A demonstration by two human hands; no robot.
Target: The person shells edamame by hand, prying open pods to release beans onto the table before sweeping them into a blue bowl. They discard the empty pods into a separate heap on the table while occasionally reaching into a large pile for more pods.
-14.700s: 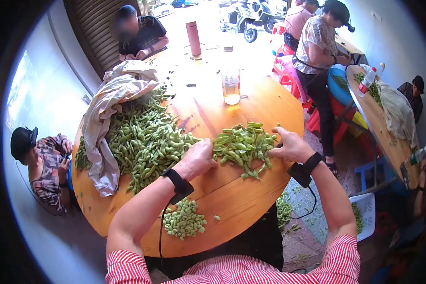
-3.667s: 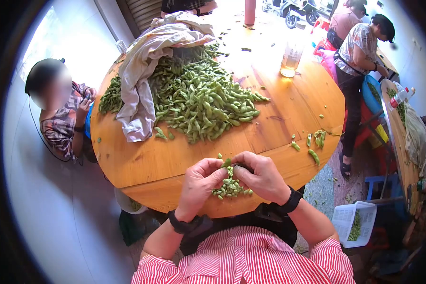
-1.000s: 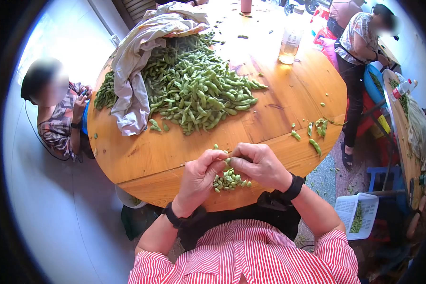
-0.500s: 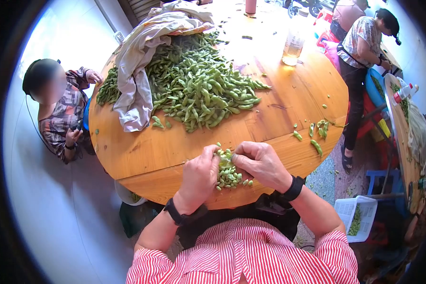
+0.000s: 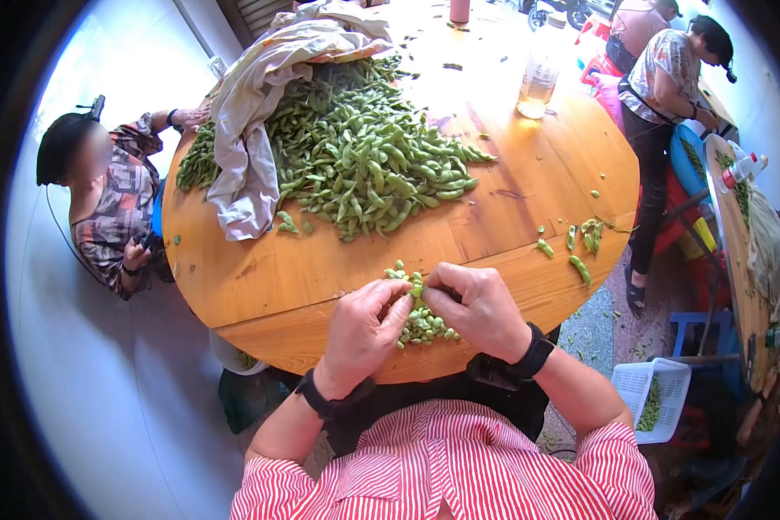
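My left hand and my right hand meet close to the table's near edge. Pinched between the fingertips of both is a small green soybean pod, partly covered by the fingers. Directly beneath them lies a little heap of shelled green beans, with a few more beans just beyond the fingertips. Farther off, a large pile of whole soybean pods spreads over the round wooden table. A pale cloth drapes over the pile's left side.
Loose pods lie at the table's right. A bottle of amber drink stands toward the back right. One person sits at the left; another person stands at the right. A white basket is low at right.
My hands have shifted slightly, and the left fingers now point more toward the right ones at the pod. The person at left has reached an arm farther toward the pile.
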